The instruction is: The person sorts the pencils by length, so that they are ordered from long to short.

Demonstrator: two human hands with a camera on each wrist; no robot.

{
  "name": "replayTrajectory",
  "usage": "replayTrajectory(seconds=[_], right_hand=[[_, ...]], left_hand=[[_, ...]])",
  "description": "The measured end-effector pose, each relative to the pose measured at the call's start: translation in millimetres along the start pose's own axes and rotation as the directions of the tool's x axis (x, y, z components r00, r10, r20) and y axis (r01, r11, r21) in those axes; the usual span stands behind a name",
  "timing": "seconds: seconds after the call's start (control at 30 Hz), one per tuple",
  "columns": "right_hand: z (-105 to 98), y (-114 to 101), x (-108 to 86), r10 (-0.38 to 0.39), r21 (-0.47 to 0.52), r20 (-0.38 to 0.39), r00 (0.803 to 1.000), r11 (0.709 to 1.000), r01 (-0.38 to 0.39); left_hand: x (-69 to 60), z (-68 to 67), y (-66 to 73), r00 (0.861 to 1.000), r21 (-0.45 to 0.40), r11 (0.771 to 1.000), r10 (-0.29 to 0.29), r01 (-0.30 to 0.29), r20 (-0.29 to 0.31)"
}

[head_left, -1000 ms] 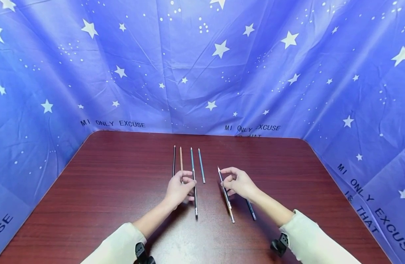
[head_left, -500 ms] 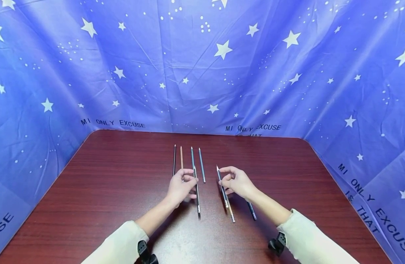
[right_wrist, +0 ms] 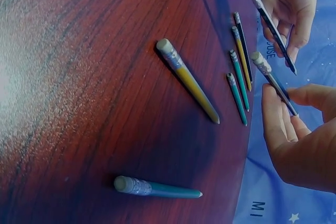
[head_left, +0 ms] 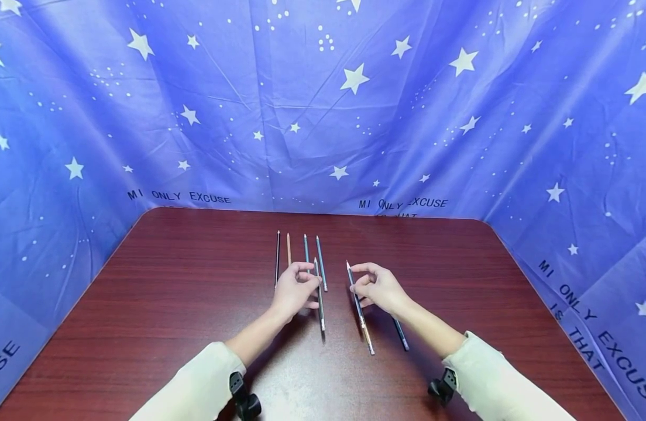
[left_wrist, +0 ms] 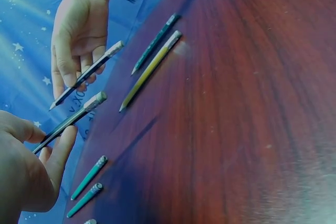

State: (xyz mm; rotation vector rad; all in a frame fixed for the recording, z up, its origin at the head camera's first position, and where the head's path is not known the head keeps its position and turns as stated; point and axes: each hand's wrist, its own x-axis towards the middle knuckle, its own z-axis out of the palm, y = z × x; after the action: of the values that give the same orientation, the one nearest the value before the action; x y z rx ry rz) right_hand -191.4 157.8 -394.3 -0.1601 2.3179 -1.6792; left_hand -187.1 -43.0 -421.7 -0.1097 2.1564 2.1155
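My left hand (head_left: 295, 290) pinches a dark pencil (head_left: 321, 313) between thumb and fingers, tip pointing away, raised above the table. The right hand (head_left: 382, 290) pinches another dark pencil (head_left: 357, 304), also lifted, its eraser end overlapping a yellow pencil (head_left: 368, 340) in the head view. In the right wrist view that yellow pencil (right_wrist: 192, 87) lies on the table, apart from the held one (right_wrist: 278, 88). A dark teal pencil (head_left: 400, 334) rests under the right forearm; the left wrist view shows it (left_wrist: 154, 45) beside the yellow one.
On the wooden table (head_left: 170, 280), several pencils lie in a row beyond my left hand: a black one (head_left: 277, 257), a yellow one (head_left: 288, 248) and two teal ones (head_left: 306, 248), (head_left: 322, 263). A blue starry curtain (head_left: 302, 146) surrounds the table's back and sides.
My left hand has moved forward and slightly right with its pencil. The right hand's pencil has shifted slightly forward in the head view, while the pencils on the table stay put.
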Motion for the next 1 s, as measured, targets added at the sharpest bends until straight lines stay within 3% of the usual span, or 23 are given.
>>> replayTrajectory(seconds=[0.5,0.8,1.0], right_hand=[[-5,2,1.6,0.005,-0.002,-0.026,1.000,1.000,-0.005],[-9,0,1.2,-0.001,0.015,-0.036,0.999,1.000,0.002],[-12,0,1.9,0.002,0.015,-0.053,0.999,1.000,-0.001]], left_hand=[[23.3,10.1,7.7,0.998,0.006,1.000,0.011,-0.011,-0.054],[41.0,26.7,22.0,0.998,0.043,0.999,0.022,-0.019,-0.064],[58.9,38.5,20.4,0.997,0.045,0.999,0.026,-0.022,-0.073]])
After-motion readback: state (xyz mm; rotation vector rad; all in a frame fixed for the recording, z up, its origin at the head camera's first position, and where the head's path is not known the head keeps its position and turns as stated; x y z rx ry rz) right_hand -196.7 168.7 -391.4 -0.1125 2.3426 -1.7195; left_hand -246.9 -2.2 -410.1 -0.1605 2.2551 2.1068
